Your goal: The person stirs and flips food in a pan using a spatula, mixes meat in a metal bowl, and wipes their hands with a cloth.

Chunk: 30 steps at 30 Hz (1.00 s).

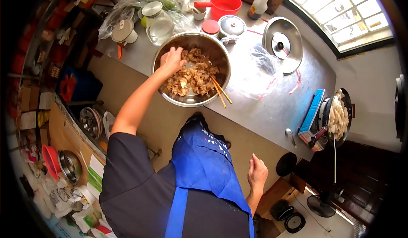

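Observation:
A large steel bowl [225,74] stands at the counter's edge in front of me. Brown, sauce-coated pieces of food [193,78] lie in it, their kind unclear. My left hand [171,60] reaches over the bowl's left rim, its bent fingers closed down at the food. Whatever they pinch is hidden. A pair of wooden chopsticks [221,92] leans on the near right rim, tips in the food. My right hand [257,172] hangs low beside the blue apron [204,161], away from the counter. It holds nothing, with loosely bent fingers and the thumb apart.
Behind the bowl are a glass jar [160,27], a red dipper [225,4], a lidded pot [232,26] and a sauce bottle [259,6]. To the right lie a plastic bag [259,74], a large lid [293,46] and a pan of pale pieces [338,116] on a portable stove [312,112].

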Tool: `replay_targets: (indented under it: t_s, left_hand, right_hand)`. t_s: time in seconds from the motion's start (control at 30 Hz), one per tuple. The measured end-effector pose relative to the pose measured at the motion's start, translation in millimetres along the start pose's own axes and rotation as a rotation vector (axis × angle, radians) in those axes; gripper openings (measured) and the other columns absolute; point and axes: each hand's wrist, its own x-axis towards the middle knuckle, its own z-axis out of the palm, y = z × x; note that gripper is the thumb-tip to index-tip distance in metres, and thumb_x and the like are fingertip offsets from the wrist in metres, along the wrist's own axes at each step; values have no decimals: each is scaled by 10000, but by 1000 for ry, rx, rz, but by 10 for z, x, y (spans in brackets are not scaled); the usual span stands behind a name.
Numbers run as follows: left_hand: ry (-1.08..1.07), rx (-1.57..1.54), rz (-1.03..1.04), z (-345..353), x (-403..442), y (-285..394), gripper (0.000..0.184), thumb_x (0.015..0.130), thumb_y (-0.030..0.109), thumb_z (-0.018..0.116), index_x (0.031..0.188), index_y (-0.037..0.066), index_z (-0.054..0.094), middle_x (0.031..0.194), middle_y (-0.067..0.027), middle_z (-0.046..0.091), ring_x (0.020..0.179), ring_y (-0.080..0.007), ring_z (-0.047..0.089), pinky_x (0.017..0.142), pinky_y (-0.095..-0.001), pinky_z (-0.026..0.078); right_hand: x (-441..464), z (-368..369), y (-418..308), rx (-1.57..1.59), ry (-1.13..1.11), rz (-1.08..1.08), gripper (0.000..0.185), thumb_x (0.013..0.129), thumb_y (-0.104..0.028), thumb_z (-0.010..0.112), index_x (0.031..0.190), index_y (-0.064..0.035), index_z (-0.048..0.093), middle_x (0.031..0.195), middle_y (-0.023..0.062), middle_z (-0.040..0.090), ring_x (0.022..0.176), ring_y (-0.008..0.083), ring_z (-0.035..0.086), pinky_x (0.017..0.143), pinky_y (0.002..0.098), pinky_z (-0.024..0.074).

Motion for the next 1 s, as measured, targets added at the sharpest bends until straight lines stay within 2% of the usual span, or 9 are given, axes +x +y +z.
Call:
replay_targets:
  t_s: [0.13, 0.33, 0.47, 0.57, 0.73, 0.87, 0.9, 0.93, 1.0]
  left_hand:
    - [-163, 151, -44, 136, 174, 151, 479, 794, 226, 793, 1208, 119, 577, 1073, -252, 586, 929, -437, 672, 792, -494, 561]
    - [-320, 170, -7, -120, 239, 379, 410, 748, 130, 749, 1139, 141, 625, 992, -217, 684, 959, -411, 691, 778, -497, 573]
    - [-314, -71, -80, -379, 170, 302, 397, 707, 198, 790, 1072, 124, 653, 969, -158, 715, 943, -368, 688, 804, -479, 548]
    - [-369, -202, -191, -564, 201, 242, 408, 704, 205, 777, 1089, 118, 677, 988, -170, 717, 939, -363, 687, 809, -468, 546]
    - [-362, -387, -277, -813, 271, 303, 472, 727, 190, 735, 1179, 73, 669, 932, -146, 701, 869, -272, 689, 782, -388, 547]
    - [-242, -401, -133, -853, 185, 406, 536, 742, 159, 723, 1263, 71, 635, 884, -126, 684, 826, -254, 679, 770, -372, 546]
    - [-326, -437, -89, -805, 170, 332, 635, 753, 136, 767, 1362, 109, 586, 905, -96, 659, 843, -214, 647, 773, -361, 531]
    - [-400, -237, -94, -801, 130, 337, 705, 767, 184, 814, 1418, 137, 546, 972, -144, 682, 909, -286, 678, 812, -404, 537]
    - [-232, 108, 113, -624, -15, 176, 765, 758, 322, 860, 1425, 149, 527, 946, -182, 697, 906, -357, 699, 807, -474, 546]
  right_hand:
    - [-29, 30, -48, -3, -49, 40, 240, 914, -108, 677, 1142, -57, 733, 833, 160, 663, 757, 341, 654, 708, 412, 519]
    - [-157, 13, -18, 10, -29, 90, 243, 922, -120, 678, 1155, -82, 733, 852, 140, 672, 771, 338, 662, 715, 416, 532]
    - [-272, 19, 97, 15, 13, 141, 242, 921, -118, 678, 1152, -77, 738, 851, 149, 673, 770, 346, 661, 722, 418, 533]
    - [-296, 17, 118, 6, 11, 156, 246, 920, -116, 678, 1154, -74, 739, 848, 153, 670, 768, 348, 661, 722, 421, 532]
    - [-190, -25, 100, -18, -27, 148, 246, 918, -118, 679, 1153, -71, 737, 834, 152, 662, 760, 348, 657, 715, 425, 528]
    - [-86, -56, 92, -20, -5, 81, 237, 914, -115, 683, 1140, -72, 736, 818, 150, 653, 752, 349, 651, 705, 425, 525]
    - [-69, -57, 95, -25, 9, 57, 234, 912, -113, 684, 1137, -72, 736, 815, 149, 652, 751, 350, 650, 702, 425, 524]
    - [-65, -69, 82, -25, 11, 56, 234, 912, -113, 684, 1137, -72, 736, 815, 149, 652, 751, 350, 650, 702, 425, 524]
    - [-46, -109, 51, -41, -2, 66, 239, 907, -112, 691, 1138, -69, 734, 814, 148, 653, 751, 351, 651, 696, 426, 524]
